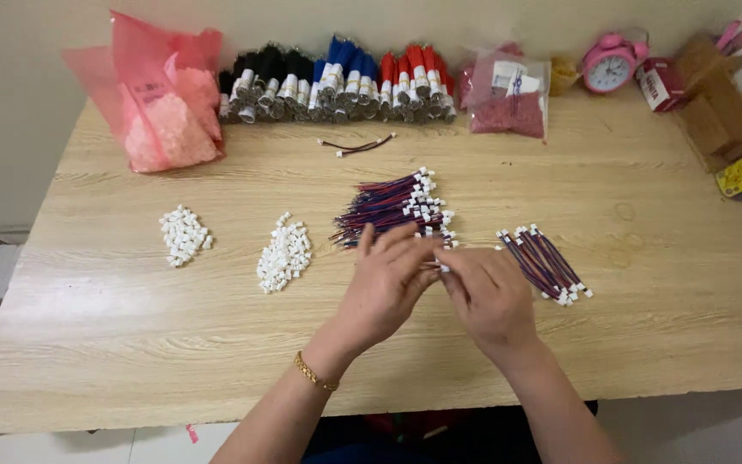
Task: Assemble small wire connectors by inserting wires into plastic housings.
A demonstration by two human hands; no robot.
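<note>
At frame centre, just below the wire bundle [397,206], left hand [388,279] and right hand [487,292] pinch a tiny white connector [444,268] between fingertips — light, hard, likely slippery, on a limp wire, best gripped by its plastic body.

Even, soft indoor light, faint shadows under the hands, slight wide-angle bowing at the edges, mild motion blur.

Pink bags [165,94] [508,94] at table's back
</note>
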